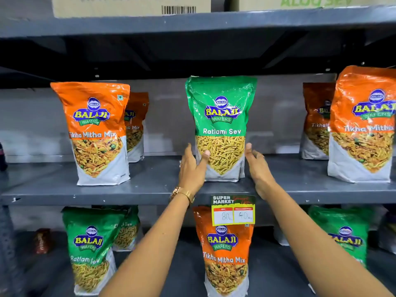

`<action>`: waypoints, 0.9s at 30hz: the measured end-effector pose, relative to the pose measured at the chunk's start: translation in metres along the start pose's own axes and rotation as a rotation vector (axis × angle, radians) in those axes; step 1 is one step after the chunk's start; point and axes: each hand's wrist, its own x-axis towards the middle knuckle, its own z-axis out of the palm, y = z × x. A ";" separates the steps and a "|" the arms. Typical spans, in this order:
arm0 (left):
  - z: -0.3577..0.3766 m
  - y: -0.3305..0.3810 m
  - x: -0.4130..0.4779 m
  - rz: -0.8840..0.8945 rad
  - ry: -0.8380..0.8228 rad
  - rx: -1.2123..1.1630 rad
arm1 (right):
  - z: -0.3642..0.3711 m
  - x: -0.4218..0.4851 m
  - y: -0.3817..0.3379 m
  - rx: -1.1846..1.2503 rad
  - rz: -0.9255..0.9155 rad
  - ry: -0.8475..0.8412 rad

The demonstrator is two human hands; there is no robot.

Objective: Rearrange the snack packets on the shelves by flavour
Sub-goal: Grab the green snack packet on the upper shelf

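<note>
Grey metal shelf (pixel 150 189), green Ratlami Sev packet (pixel 220 125) upright between 2 spread grips: left hand (pixel 191 168), right hand (pixel 258 168).

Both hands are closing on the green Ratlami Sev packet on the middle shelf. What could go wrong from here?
1. The left hand touches the green Ratlami Sev packet only low down, and the right hand is barely at its edge; the tall packet may tip when lifted.
2. The price tag hangs from the shelf edge just under the wrists and could be knocked off.
3. The orange Tikha Mitha Mix packet directly below could be toppled as the arms come down.
</note>
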 end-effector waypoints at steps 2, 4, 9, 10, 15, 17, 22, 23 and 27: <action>0.000 -0.002 0.005 0.004 -0.077 -0.071 | -0.001 0.002 0.002 0.044 -0.045 -0.066; -0.004 -0.004 0.006 0.000 -0.161 -0.113 | -0.004 0.000 0.007 0.031 -0.116 -0.127; -0.015 -0.011 0.007 0.011 -0.184 -0.161 | -0.003 -0.013 0.005 -0.030 -0.209 -0.148; -0.017 -0.009 0.003 0.009 -0.172 -0.165 | -0.002 -0.018 0.003 -0.063 -0.219 -0.144; -0.026 0.003 -0.025 0.037 -0.099 -0.150 | -0.005 -0.045 -0.005 -0.097 -0.254 -0.137; -0.039 0.009 -0.044 0.058 -0.080 -0.184 | -0.003 -0.063 -0.008 -0.071 -0.272 -0.153; -0.082 0.014 -0.099 0.064 -0.004 -0.262 | 0.016 -0.120 -0.001 0.031 -0.371 -0.177; -0.090 0.013 -0.110 0.069 0.003 -0.277 | 0.020 -0.132 0.002 0.056 -0.386 -0.178; -0.117 -0.005 -0.154 0.024 0.029 -0.288 | 0.038 -0.177 0.029 0.065 -0.374 -0.210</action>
